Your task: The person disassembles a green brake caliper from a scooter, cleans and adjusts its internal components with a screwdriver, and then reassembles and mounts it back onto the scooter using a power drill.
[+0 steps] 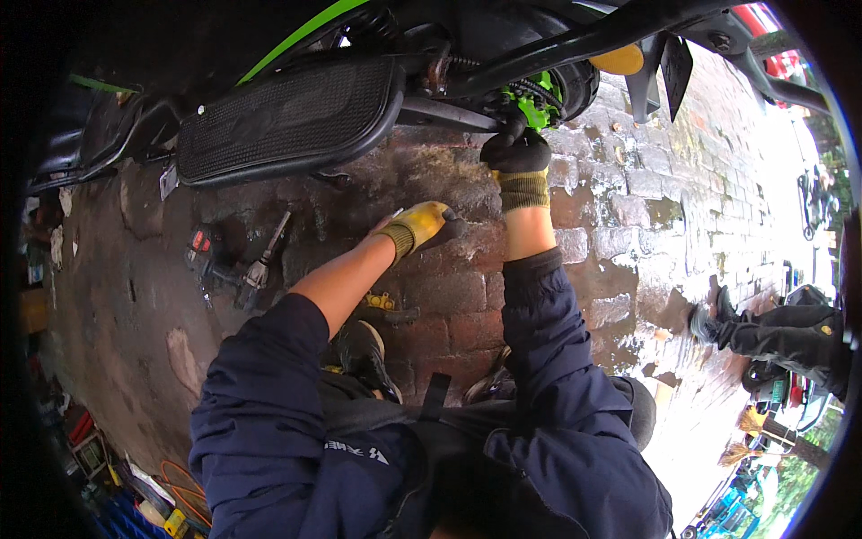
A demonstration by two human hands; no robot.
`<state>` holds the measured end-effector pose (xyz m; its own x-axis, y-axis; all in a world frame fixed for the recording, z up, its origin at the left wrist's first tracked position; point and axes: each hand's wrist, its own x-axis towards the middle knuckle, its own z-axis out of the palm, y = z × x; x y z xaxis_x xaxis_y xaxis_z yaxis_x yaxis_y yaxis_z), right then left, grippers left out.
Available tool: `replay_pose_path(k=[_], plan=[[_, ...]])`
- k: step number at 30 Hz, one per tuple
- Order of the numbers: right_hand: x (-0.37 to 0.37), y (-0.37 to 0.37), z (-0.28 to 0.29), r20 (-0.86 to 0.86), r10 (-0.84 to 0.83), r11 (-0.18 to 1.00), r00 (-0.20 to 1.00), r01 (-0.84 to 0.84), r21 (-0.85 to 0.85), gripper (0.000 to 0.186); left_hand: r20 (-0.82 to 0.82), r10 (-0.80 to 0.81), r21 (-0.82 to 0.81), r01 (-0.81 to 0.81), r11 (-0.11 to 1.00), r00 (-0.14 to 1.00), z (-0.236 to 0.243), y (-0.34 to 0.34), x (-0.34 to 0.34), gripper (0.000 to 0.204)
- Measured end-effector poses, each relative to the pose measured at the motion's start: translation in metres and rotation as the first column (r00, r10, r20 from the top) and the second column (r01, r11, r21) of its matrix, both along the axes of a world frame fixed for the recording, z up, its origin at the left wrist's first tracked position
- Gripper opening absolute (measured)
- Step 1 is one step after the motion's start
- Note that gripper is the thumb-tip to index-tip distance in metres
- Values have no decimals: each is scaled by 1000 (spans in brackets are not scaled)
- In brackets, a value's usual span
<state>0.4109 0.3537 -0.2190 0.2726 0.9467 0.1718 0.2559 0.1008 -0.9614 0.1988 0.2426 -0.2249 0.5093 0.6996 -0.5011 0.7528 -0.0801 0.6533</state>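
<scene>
My right hand [521,163], in a yellow-cuffed glove with black fingers, reaches up under the vehicle. Its fingers are closed at the lower edge of a bright green metal part [536,110], which looks like a brake caliper; the fingertips are partly hidden. My left hand [424,225], in a matching glove, hangs low over the brick ground, its fingers curled. A small pale piece shows at its edge, too little to name. Above it is the vehicle's black ribbed footboard [292,117].
On the ground at left lie a cordless power tool [209,256] and a metal-shafted tool [265,256]. A small yellow part [380,301] is near my shoe [366,359]. A person's dark-trousered legs [781,337] stand at right. Black tubing [575,49] spans the top.
</scene>
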Motion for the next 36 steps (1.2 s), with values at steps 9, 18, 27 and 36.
replay_pose_path(k=[9,18,27,36], plan=[[-28,-15,30,-946,-16,998,325,-47,-33,46,-26,93,-71,-94,993,995,21,-7,-14,37],[-5,1,18,-996,37,979,-83,-196,53,44,28,53,143,-56,988,998,-60,-5,-22,43],[11,-13,15,-151,182,982,972,-173,74,43,52,115,60,-118,991,992,-8,-8,-11,46],[-3,-12,29,613,-179,970,769,32,243,48,-237,-322,78,348,934,917,76,-3,-116,44]])
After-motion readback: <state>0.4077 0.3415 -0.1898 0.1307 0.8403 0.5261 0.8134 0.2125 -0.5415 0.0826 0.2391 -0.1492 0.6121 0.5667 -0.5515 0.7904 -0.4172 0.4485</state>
